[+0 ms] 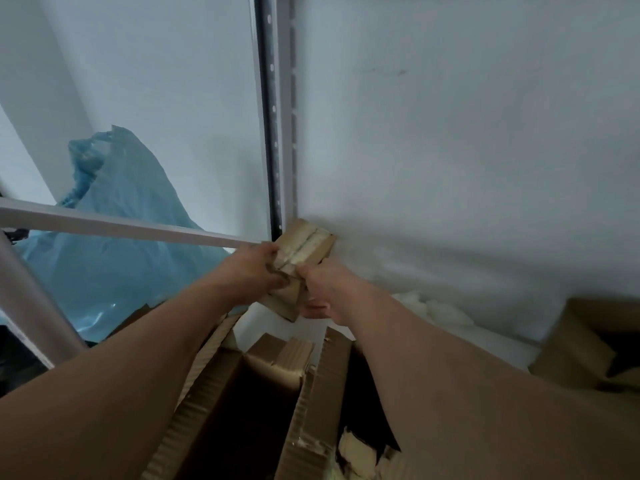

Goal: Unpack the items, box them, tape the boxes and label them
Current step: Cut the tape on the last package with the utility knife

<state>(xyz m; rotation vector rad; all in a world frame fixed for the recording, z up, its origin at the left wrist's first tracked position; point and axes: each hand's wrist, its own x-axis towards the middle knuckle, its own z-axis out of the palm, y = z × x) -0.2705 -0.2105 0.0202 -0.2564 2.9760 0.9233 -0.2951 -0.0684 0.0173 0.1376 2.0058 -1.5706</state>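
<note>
White wall point(450, 133) behind, with a slotted metal upright point(277, 133) running down to the point where we work. Far left of the grip: a blue plastic bag point(114, 237) slumped behind a grey rail point(121, 225). At the centre we hold a small cardboard box point(304, 251) against the upright, its top flaps nearly closed, with pale filling showing along the seam. Our left hand point(252, 271) curls round the box's left side; our right hand point(325, 289) pinches the near end of the seam, thumb and fingers closed on the flap edge. Below the grip: a large open carton point(263, 393), flaps up. Right of the grip: white padding point(436, 310), then another brown carton point(588, 341).

The step appears to be closing the small box before taping. We would do well to tuck the filling under the flaps, bring their edges flush, and keep the left hand steady so the seam does not spring open.
</note>
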